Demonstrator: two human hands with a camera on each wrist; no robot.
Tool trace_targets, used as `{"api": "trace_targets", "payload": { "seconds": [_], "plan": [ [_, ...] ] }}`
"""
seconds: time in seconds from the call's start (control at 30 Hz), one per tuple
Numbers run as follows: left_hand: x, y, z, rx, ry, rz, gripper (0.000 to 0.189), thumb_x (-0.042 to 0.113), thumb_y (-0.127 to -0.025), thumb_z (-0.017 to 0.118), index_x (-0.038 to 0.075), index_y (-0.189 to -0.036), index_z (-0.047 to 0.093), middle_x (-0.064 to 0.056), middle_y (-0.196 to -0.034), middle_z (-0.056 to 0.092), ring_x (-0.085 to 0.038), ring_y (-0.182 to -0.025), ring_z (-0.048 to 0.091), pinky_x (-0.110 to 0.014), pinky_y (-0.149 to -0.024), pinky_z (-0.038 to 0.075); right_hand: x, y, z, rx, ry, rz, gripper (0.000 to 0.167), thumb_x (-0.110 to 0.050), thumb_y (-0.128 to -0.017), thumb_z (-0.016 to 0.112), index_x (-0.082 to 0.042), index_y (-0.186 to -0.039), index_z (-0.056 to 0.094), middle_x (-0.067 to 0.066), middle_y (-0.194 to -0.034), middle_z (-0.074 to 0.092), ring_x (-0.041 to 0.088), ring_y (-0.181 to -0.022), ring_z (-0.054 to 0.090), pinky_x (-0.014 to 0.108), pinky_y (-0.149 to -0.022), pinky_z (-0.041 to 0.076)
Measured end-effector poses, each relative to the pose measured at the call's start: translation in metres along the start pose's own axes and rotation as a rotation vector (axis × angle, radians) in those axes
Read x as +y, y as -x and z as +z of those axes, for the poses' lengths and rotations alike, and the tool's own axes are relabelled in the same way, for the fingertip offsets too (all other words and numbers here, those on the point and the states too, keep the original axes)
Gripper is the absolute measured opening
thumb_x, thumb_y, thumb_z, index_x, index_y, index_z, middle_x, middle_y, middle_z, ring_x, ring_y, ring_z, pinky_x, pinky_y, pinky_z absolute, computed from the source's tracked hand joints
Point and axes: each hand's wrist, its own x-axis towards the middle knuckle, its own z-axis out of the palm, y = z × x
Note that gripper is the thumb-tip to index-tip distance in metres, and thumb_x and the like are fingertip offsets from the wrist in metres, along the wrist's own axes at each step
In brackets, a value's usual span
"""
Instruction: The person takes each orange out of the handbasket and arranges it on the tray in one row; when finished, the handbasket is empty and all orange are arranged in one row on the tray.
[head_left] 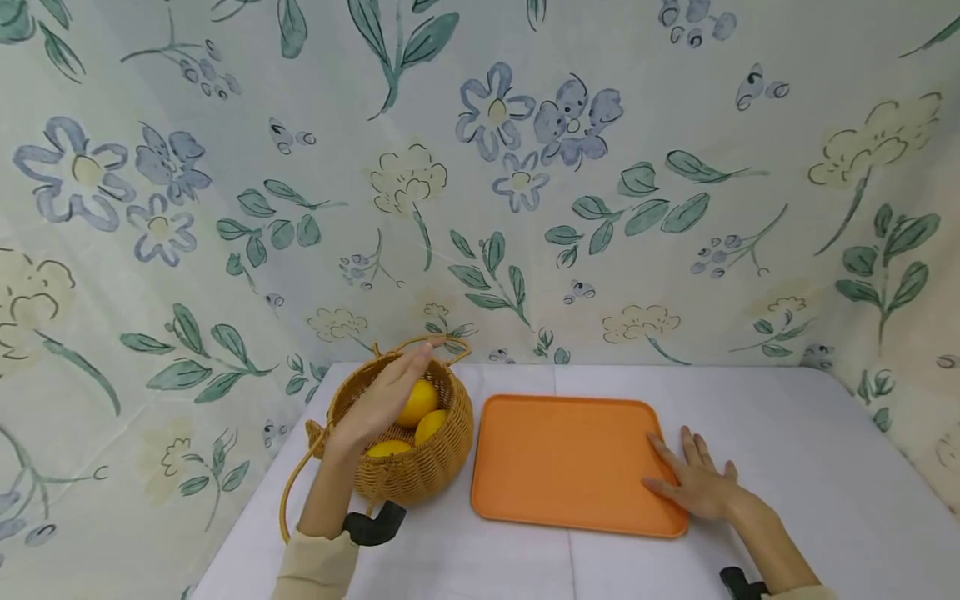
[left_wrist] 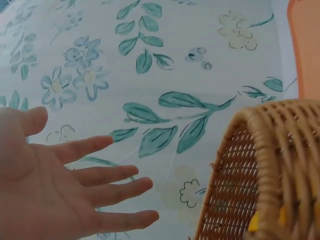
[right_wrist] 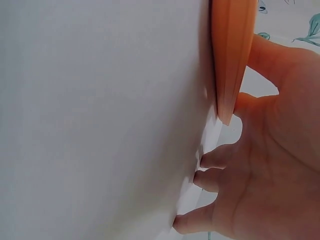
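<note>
A round wicker basket (head_left: 435,475) with thin handles stands at the left of the table. Several yellow lemon-like fruits (head_left: 420,402) lie inside it. Over the basket's left part is my left hand (head_left: 384,398), fingers straight and spread, holding nothing; it covers some of the opening. In the left wrist view the palm (left_wrist: 45,185) shows bare beside the basket rim (left_wrist: 257,145). An orange rectangular tray (head_left: 562,462) lies flat to the basket's right. My right hand (head_left: 701,483) is spread at the tray's right edge, thumb and forefinger on it, other fingertips by the cloth.
White cloth (head_left: 810,467) covers the table. Behind and at the sides hangs a floral curtain (head_left: 525,183). The basket's long handle (head_left: 285,500) loops out over the table on the left. A narrow strip of cloth separates the basket and the tray.
</note>
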Motion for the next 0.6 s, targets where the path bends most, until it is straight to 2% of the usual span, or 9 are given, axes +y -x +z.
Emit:
{"api": "trace_targets", "payload": {
  "seconds": [0.07,0.13,0.27,0.37,0.47,0.6],
  "plan": [
    [-0.002,0.001,-0.018,0.005,0.041,-0.026,0.067,0.061,-0.109,0.027,0.019,-0.162,0.036,-0.008,-0.171,0.029,-0.032,-0.159,0.024,-0.06,-0.129,0.015,-0.004,0.0,-0.001,-0.002,-0.003,0.001,0.1,-0.076,-0.093,0.052,-0.014,-0.165,0.021,0.045,-0.161,-0.013,0.066,-0.148,-0.011,0.091,-0.1,-0.015],
    [-0.005,-0.002,-0.033,0.009,0.043,-0.055,0.067,0.063,-0.108,0.027,0.021,-0.158,0.042,-0.009,-0.168,0.036,-0.034,-0.157,0.03,-0.062,-0.128,0.019,-0.009,0.003,-0.004,-0.009,-0.016,0.003,0.099,-0.071,-0.094,0.055,-0.011,-0.164,0.021,0.046,-0.16,-0.013,0.067,-0.146,-0.012,0.091,-0.099,-0.016],
    [-0.015,-0.015,-0.058,-0.053,0.05,-0.084,0.068,0.061,-0.109,0.027,0.014,-0.153,0.049,-0.014,-0.162,0.045,-0.04,-0.152,0.038,-0.064,-0.125,0.026,-0.02,0.011,-0.011,-0.018,-0.001,0.024,0.097,-0.064,-0.097,0.058,-0.003,-0.162,0.021,0.047,-0.159,-0.013,0.067,-0.146,-0.012,0.091,-0.101,-0.013],
    [-0.026,-0.028,-0.071,-0.143,0.09,-0.096,0.069,0.058,-0.11,0.026,0.009,-0.152,0.05,-0.016,-0.16,0.047,-0.044,-0.151,0.038,-0.064,-0.125,0.024,-0.024,0.014,-0.014,-0.02,0.004,0.014,0.094,-0.061,-0.098,0.058,-0.001,-0.161,0.022,0.048,-0.159,-0.013,0.068,-0.145,-0.011,0.091,-0.101,-0.012],
    [-0.039,-0.04,-0.08,-0.22,0.121,-0.123,0.066,0.056,-0.111,0.028,0.009,-0.151,0.052,-0.015,-0.159,0.049,-0.044,-0.151,0.038,-0.065,-0.126,0.021,-0.024,0.015,-0.014,-0.018,0.008,0.007,0.093,-0.061,-0.099,0.057,-0.002,-0.162,0.022,0.048,-0.159,-0.012,0.068,-0.146,-0.01,0.091,-0.101,-0.011],
    [-0.058,-0.051,-0.088,-0.285,0.134,-0.168,0.058,0.047,-0.112,0.035,0.007,-0.149,0.055,-0.016,-0.158,0.05,-0.042,-0.152,0.038,-0.065,-0.127,0.019,-0.021,0.011,-0.011,-0.006,0.0,0.008,0.096,-0.065,-0.096,0.058,-0.006,-0.163,0.021,0.047,-0.16,-0.012,0.067,-0.146,-0.011,0.091,-0.101,-0.014]
  ]
}}
